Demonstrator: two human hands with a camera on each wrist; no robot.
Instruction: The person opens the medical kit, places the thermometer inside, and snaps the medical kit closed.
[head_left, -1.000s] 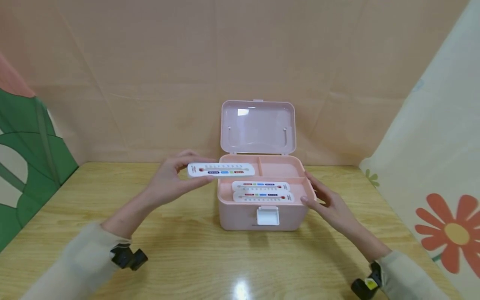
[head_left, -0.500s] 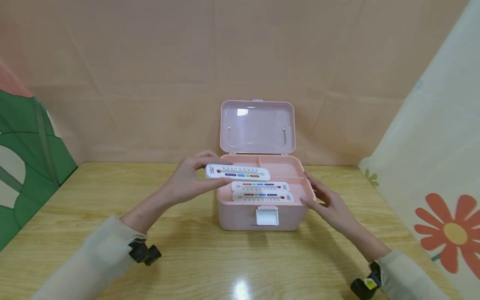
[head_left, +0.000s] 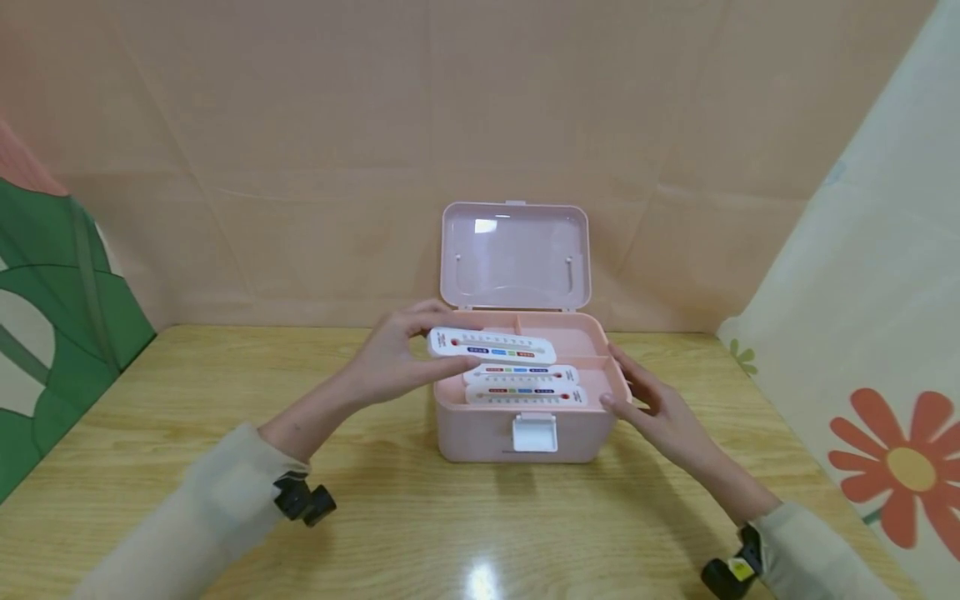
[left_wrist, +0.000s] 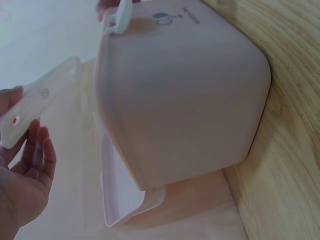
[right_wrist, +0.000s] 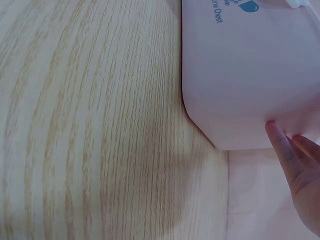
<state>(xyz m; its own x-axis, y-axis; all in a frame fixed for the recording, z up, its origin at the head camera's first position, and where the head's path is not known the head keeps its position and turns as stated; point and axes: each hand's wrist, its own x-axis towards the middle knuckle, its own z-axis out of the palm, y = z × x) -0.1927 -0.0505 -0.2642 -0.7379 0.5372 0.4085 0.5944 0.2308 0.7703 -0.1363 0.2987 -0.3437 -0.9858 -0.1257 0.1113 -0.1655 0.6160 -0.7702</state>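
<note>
In the head view, my left hand grips a white thermometer by its left end, thumb in front and fingers behind. The thermometer hangs slightly tilted over an open pink medicine box. Its pale back, with a red spot, shows in the left wrist view beside the left hand. Two more white thermometers, an upper one and a lower one, lie side by side in the box's front compartment. My right hand holds the box's right side, thumb at the front rim; its fingers touch the side wall in the right wrist view.
The raised lid stands upright behind the box, and a white latch hangs on its front. Dividers split the tray's back part in two. The wooden table meets a beige cloth at the back.
My left hand has carried its thermometer to the right, from the box's left edge to over the tray, and its right end has dipped. The right hand and the box stay put.
</note>
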